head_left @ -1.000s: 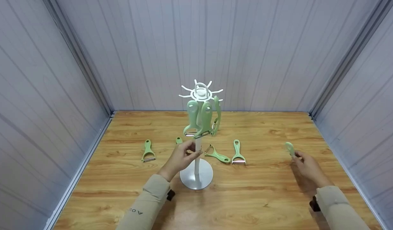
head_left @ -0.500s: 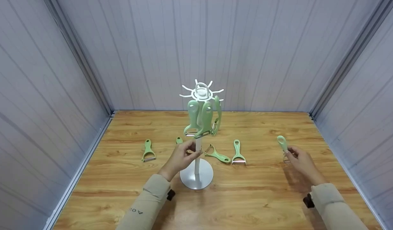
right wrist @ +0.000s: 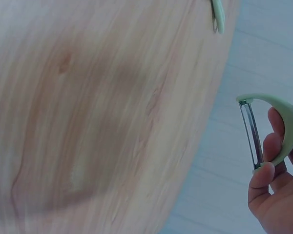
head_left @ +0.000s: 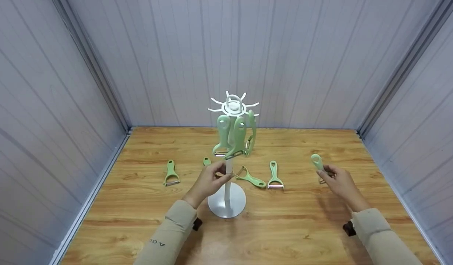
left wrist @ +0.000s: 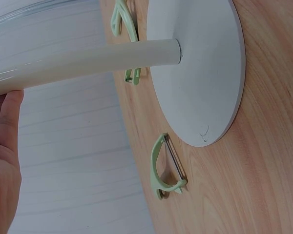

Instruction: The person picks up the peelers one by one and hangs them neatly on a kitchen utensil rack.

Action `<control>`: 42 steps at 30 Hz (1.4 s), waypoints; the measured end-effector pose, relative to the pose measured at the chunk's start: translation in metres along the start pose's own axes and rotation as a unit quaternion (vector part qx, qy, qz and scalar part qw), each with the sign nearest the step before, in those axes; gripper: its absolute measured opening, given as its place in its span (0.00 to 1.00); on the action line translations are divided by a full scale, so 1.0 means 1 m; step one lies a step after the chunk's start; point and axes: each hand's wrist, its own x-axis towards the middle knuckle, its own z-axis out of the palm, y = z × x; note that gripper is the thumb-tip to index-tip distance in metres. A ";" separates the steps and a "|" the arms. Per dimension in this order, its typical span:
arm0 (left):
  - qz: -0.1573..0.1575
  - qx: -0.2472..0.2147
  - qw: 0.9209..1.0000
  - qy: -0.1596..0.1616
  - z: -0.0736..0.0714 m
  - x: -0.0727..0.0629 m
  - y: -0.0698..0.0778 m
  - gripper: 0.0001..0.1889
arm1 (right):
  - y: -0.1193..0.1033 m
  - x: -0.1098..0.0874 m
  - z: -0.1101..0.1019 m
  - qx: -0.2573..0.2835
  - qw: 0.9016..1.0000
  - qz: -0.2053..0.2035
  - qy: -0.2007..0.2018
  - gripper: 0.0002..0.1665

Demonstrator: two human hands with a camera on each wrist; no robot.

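A white stand (head_left: 229, 191) with a round base and a ring of hooks (head_left: 233, 107) on top stands mid-table. Several green peelers hang from its front and right hooks, one peeler (head_left: 237, 136) nearest the camera. Below them my left hand (head_left: 210, 180) grips the pole (left wrist: 97, 61) between thumb and fingers. Off to the right, my right hand (head_left: 338, 182) holds another green peeler (head_left: 317, 162) above the table, handle loop upward. In the right wrist view, thumb and fingers pinch that peeler's curved head (right wrist: 283, 117) beside the blade.
On the wooden table (head_left: 145, 221) lie a peeler (head_left: 171, 173) at left, a partly hidden peeler (head_left: 206, 161) behind my left hand, a slanted peeler (head_left: 252, 179) right of the pole, and an upright-pointing peeler (head_left: 274, 175) beside it. Panel walls (head_left: 219, 55) enclose the table.
My right hand has moved left with the peeler, whose handle has swung upward and into fuller view. The left hand stays on the pole.
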 end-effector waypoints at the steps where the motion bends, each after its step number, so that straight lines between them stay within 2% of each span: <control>1: -0.001 0.002 1.000 0.000 0.000 0.000 0.000 0.06 | -0.002 0.000 0.000 0.000 1.000 -0.006 0.002 0.25; 8: 0.000 0.012 1.000 -0.003 -0.001 0.001 -0.001 0.06 | -0.015 0.001 0.000 -0.006 0.999 -0.032 0.019 0.20; 17: 0.001 0.008 1.000 0.000 0.001 0.001 -0.002 0.06 | -0.030 0.007 0.005 0.000 0.999 -0.043 0.018 0.23; 27: 0.003 0.006 1.000 0.002 0.000 0.000 -0.002 0.06 | -0.045 0.014 0.013 -0.001 0.998 -0.051 0.021 0.21; 36: 0.005 0.009 1.000 0.000 0.000 -0.001 -0.001 0.05 | -0.055 0.021 0.018 -0.006 0.996 -0.084 0.029 0.18; 42: 0.006 0.009 1.000 0.000 0.001 0.000 -0.003 0.05 | -0.066 0.025 0.017 0.005 0.996 -0.083 0.025 0.20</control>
